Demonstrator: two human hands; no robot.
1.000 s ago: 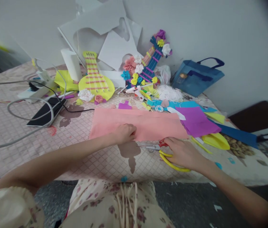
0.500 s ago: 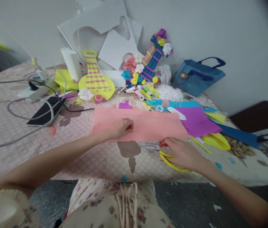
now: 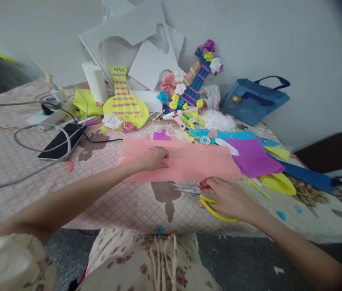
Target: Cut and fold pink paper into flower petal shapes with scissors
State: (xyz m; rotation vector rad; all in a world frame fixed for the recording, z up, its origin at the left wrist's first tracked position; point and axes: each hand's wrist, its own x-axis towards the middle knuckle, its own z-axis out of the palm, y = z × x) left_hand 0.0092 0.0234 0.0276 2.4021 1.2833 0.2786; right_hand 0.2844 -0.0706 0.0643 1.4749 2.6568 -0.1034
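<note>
A long sheet of pink crepe paper (image 3: 189,165) lies flat in front of me, with a faint fold line along its upper part. My left hand (image 3: 155,158) rests on its left half, fingers bent and thumb apart, holding nothing that I can see. Just below the sheet's lower right edge, my right hand (image 3: 227,197) grips scissors (image 3: 193,190) with yellow handles. Their metal blades point left over the tablecloth, and look slightly parted. Some red shows by the fingertips near the pivot.
Behind the sheet stand a yellow paper guitar (image 3: 125,107) and a blue one (image 3: 199,83) with paper flowers. A glue gun (image 3: 175,117), white shreds (image 3: 219,121) and purple paper (image 3: 254,157) lie nearby. At left are a power strip (image 3: 48,116), cables and a black tablet-like slab (image 3: 63,141).
My right hand has shifted slightly left with the scissors. My left hand's thumb and fingers have spread a little on the pink paper. The whole view has moved slightly.
</note>
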